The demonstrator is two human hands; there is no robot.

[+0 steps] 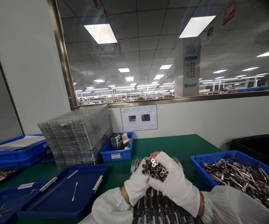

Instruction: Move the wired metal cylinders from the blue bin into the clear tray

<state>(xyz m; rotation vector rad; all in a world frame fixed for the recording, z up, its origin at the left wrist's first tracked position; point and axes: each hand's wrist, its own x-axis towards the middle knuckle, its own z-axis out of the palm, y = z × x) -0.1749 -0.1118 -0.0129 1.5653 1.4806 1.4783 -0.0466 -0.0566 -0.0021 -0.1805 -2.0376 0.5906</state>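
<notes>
A bundle of small metal cylinders (156, 170) is held upright between my hands, their round, hollow-looking ends facing me. My left hand (136, 183), in a white glove with bare fingertips, wraps the bundle's left side. On the right side, my right hand (177, 179), gloved the same way, closes round it. The lower parts of the cylinders are hidden by the gloves. Beneath my hands lies a clear plastic tray (153, 208) filled with rows of slim metal parts with wires.
At right, a blue bin (196, 161) holds many loose wired metal parts, with a black bin (253, 140) behind. To the left are a blue tray (59, 189) with a cotton swab (75, 191), stacked clear trays (76, 137), and a small blue box (108, 154) containing a bottle.
</notes>
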